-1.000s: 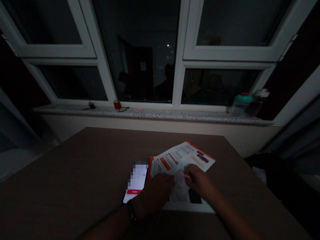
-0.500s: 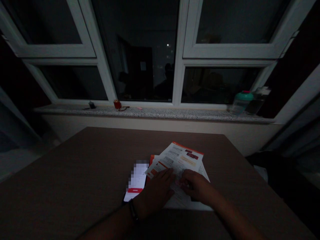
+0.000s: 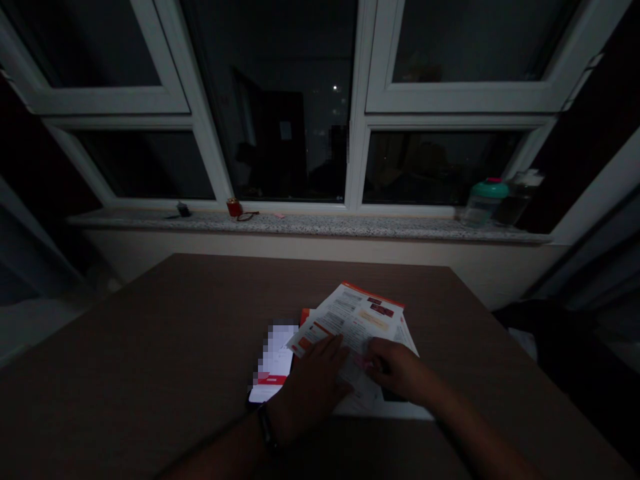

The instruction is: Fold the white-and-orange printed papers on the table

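My left hand [image 3: 320, 373] lies flat with fingers stretched over a printed sheet [image 3: 367, 312] that has an orange top edge. Just to its right, my right hand [image 3: 397, 370] is curled on the same sheet, fingertips pressed together. Whatever they pinch is too dark and small to make out; a pinkish patch shows by the fingertips. Beneath the tilted sheet lies another white paper [image 3: 409, 339], with an orange corner showing at the left. A lit phone [image 3: 274, 363] rests left of the papers, close to my left hand. A dark patch shows below my right hand.
The brown table [image 3: 150, 347] runs up to a wall below the window. On the speckled sill [image 3: 320, 227] stand a small red jar [image 3: 233, 207], a dark little item [image 3: 183, 210] and a teal-lidded bottle [image 3: 485, 203] with a clear bottle [image 3: 517, 200] beside it.
The top sheet has shifted slightly to the left. My left hand stays flat on it and my right hand stays curled, both nearly in place.
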Motion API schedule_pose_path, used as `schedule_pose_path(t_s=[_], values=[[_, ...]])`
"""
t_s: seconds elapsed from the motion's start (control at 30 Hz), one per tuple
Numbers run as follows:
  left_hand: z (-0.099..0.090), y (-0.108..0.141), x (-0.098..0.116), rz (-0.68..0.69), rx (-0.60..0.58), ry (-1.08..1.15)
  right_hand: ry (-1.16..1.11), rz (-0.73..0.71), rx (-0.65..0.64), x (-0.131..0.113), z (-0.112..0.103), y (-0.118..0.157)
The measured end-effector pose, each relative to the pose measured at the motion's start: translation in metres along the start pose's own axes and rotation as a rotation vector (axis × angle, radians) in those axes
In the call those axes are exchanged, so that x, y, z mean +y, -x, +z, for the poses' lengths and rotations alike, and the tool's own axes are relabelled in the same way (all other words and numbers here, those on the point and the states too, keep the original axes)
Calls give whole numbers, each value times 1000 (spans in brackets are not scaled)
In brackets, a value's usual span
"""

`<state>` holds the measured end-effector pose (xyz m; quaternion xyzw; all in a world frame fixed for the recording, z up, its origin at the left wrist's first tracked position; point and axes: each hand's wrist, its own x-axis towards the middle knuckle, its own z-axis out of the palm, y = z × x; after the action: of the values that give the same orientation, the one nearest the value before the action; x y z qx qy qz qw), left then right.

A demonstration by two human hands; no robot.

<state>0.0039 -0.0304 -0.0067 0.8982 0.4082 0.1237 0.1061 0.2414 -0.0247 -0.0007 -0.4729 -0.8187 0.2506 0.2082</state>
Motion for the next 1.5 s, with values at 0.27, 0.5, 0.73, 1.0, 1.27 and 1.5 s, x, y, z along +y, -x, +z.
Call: schedule_pose_path(t_s=[0.27, 0.5, 0.73, 1.0, 1.27, 1.5], values=[[-14, -1, 8, -17, -46, -39, 117, -11, 102, 6, -3, -2], [-19, -7, 10, 153, -75, -56, 95, 27, 178, 11, -1, -3], [-10, -6, 4, 79, -8, -84, 84, 10, 183, 7, -1, -3], [-11, -4, 2, 82, -59, -82, 115, 68, 233, 11, 1, -5], [-13, -1, 7, 99, -69, -48, 56, 98, 255, 16, -1, -6], [-5, -2, 3, 55, -107, -74, -22, -52, 347, 15, -4, -6]])
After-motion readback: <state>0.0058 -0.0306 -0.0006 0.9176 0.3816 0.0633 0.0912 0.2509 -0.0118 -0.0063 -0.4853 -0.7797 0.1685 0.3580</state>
